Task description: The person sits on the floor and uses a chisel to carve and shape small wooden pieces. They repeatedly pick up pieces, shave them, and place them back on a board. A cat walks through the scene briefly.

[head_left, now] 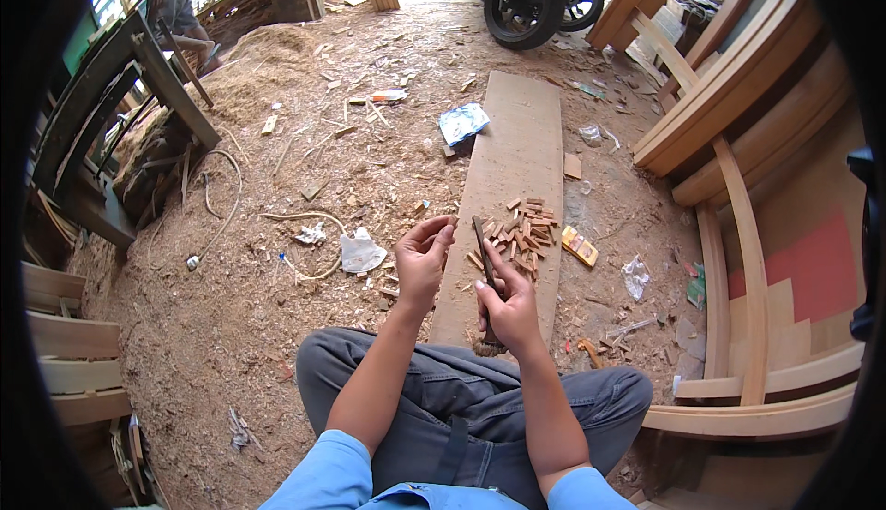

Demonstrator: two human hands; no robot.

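Note:
My right hand [510, 305] is wrapped round a dark chisel [489, 275], its narrow end pointing away from me and its frayed, thick end near my lap. To its left, my left hand [425, 259] is raised with thumb and fingertips pinched together; whatever they hold is too small to make out. Just beyond the chisel, a heap of small reddish-brown wood pieces [528, 230] lies on a long wooden board [512, 132]. The board runs from in front of my crossed legs [461, 399] toward the back.
Shavings and scraps cover the ground [277, 325]. A blue-white packet [463, 123] lies at the board's left edge, a yellow packet [580, 246] at its right. Curved wooden frames [738, 95] stand at right, a dark frame [120, 122] at left. Farther off are a motorbike wheel [524, 7] and a person [175, 2].

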